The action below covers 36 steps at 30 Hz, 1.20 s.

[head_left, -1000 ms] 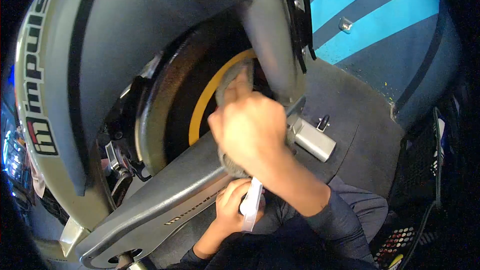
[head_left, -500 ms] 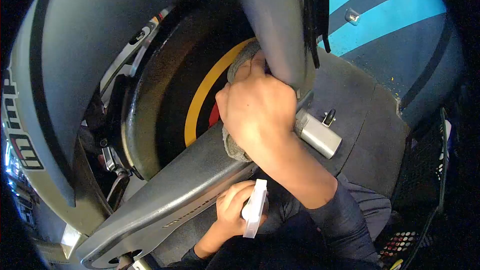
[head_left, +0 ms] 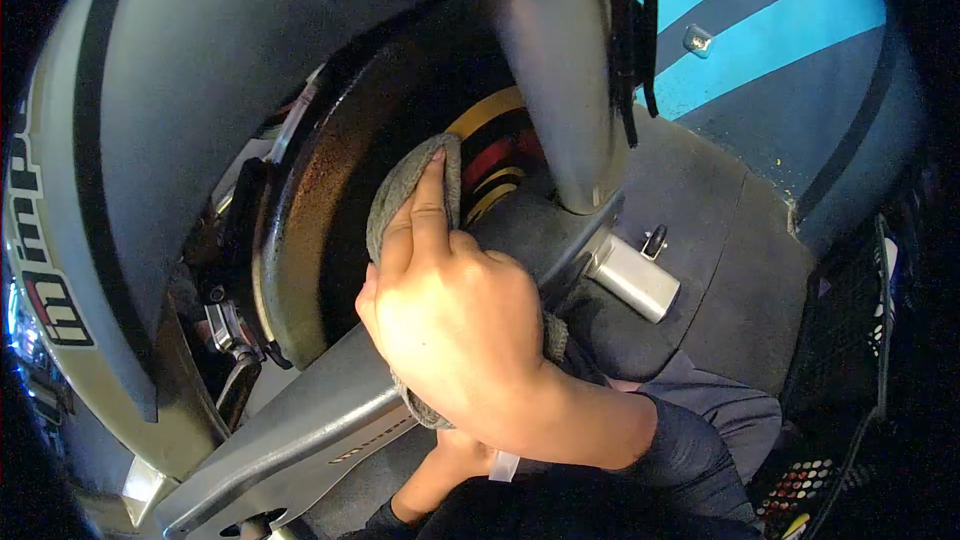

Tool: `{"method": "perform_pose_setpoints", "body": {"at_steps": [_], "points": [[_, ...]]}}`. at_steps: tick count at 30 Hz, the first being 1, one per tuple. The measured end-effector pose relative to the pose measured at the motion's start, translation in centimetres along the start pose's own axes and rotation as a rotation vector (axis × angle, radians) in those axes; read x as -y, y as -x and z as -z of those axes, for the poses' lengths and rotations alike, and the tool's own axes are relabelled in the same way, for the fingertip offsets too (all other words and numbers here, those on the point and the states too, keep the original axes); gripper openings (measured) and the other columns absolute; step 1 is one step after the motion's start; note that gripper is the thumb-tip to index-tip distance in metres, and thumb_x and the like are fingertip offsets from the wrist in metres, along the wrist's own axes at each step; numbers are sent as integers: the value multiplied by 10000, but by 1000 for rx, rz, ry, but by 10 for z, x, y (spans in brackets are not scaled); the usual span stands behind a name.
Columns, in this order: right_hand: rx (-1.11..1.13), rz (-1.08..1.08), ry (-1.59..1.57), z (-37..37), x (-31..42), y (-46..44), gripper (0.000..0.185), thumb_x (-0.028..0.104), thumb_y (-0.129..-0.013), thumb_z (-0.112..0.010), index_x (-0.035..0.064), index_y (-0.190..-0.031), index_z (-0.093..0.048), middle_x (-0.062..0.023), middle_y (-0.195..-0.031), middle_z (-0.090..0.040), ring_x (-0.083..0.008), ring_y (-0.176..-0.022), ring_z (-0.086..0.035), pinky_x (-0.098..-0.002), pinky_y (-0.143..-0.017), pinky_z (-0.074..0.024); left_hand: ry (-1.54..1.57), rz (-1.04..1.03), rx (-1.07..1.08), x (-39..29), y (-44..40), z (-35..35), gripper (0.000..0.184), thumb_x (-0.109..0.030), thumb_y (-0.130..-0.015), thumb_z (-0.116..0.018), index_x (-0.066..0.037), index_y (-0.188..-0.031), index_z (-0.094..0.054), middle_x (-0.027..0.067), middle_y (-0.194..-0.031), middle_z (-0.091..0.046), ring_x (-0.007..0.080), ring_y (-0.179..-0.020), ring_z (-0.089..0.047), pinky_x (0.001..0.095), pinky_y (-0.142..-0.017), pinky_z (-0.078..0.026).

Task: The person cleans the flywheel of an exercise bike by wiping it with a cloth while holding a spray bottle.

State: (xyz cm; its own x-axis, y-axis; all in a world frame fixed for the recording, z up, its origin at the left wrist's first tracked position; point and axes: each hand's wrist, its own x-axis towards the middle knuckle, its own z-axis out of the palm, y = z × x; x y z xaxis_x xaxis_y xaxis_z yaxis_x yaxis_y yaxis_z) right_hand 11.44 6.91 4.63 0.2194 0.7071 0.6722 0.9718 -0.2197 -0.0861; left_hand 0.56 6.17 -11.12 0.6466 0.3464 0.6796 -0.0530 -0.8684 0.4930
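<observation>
Dark seamed floor [head_left: 735, 240] meets a blue-striped wall [head_left: 785, 35], with perhaps lights [head_left: 14, 315] at far left

Bright light lands on the right hand [head_left: 450, 325] at mid-frame, nearly washing out its back, while the wheel [head_left: 370, 130] sinks into deep shadow at upper centre! A long sheen runs along the grey cover [head_left: 330, 410], lower left, and a gleam catches the metal foot [head_left: 637, 278] right of centre. Bluish-white glare flares at the far left edge. Black vignetting swallows the corners, wide-angle distortion bends the outlines, and grain speckles the dim lower right
</observation>
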Motion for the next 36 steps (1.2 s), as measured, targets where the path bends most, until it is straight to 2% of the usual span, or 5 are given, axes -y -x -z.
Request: {"method": "perform_pose_setpoints", "body": {"at_steps": [6,8,16,31,36], "points": [[-271,-208,43,-31,-43,-27,444,194,-719,-618,-108,-1041,-578,-295,-1177,-545,-273,-621,-656,-336,-531,-544,88,1,-75,-17,-23,4,494,-95,-581,-755,11,-1032,-583,167,-980,-643,295,-831,-651,348,-703,-526],[-242,-200,94,-31,-45,-24,463,201,-758,-584,-96,-1113,-580,-173,-1027,-618,-177,-703,-653,-294,-522,-524,107,19,-63,-16,-22,3,478,-78,-586,-743,6,-1029,-582,165,-973,-641,292,-814,-649,349,-699,-526],[-124,40,-66,8,10,3,464,170,-736,-572,-97,-1115,-594,-324,-1288,-474,-126,-590,-569,-223,-483,-484,17,-74,-6,15,13,-9,530,-134,-554,-775,-1,-1028,-579,169,-959,-642,298,-783,-656,360,-676,-525],[-353,-141,-23,-17,-32,-32,474,212,-704,-611,-84,-1075,-606,-239,-1098,-597,-210,-637,-627,-296,-517,-528,69,3,-81,-16,-22,3,518,-91,-588,-758,-11,-1064,-571,159,-999,-642,293,-821,-650,352,-694,-521],[-242,-83,-128,1,-21,-19,508,239,-671,-643,-79,-1066,-607,-262,-1205,-548,-201,-586,-613,-293,-503,-529,93,17,-54,-8,-11,0,523,-110,-591,-765,-6,-1065,-570,163,-997,-641,301,-819,-650,365,-707,-520]]}}
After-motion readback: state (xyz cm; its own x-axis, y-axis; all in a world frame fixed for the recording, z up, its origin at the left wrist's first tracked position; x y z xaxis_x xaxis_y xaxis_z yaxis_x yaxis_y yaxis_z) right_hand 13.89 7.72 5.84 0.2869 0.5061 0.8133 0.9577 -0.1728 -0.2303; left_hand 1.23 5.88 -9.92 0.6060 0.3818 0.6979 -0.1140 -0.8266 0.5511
